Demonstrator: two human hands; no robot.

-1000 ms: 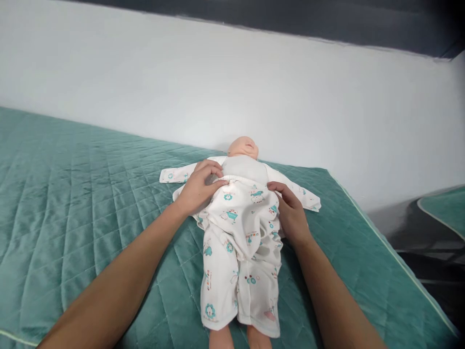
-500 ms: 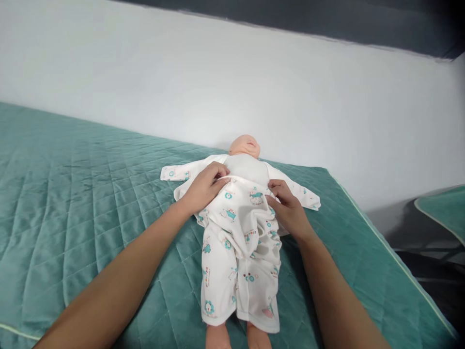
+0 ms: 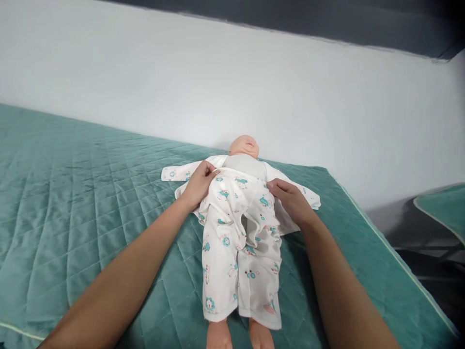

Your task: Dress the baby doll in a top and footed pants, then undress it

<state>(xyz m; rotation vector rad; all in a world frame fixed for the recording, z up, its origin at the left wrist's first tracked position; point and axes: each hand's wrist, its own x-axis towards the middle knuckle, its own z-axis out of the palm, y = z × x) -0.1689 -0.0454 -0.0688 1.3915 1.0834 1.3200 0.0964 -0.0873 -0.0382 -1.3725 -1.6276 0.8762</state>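
A baby doll (image 3: 244,145) lies on its back on a green quilted mattress (image 3: 83,194), head toward the wall. It wears white patterned trousers (image 3: 238,252), and an open white patterned shirt (image 3: 178,173) is spread under it with sleeves out to both sides. My left hand (image 3: 199,184) pinches the trousers' waistband at the doll's left-hand side. Across from it, my right hand (image 3: 288,199) grips the waistband on the other side. The doll's bare feet (image 3: 240,337) stick out of the trouser legs at the bottom edge.
A white wall (image 3: 232,87) runs behind the mattress. The mattress edge (image 3: 381,242) falls off to the right, with dark floor beyond. A second green mattress corner (image 3: 445,208) shows at far right.
Both hands have drawn the trousers' waistband up the doll's body toward its chest. The trouser legs have slid up too, baring more of the feet.
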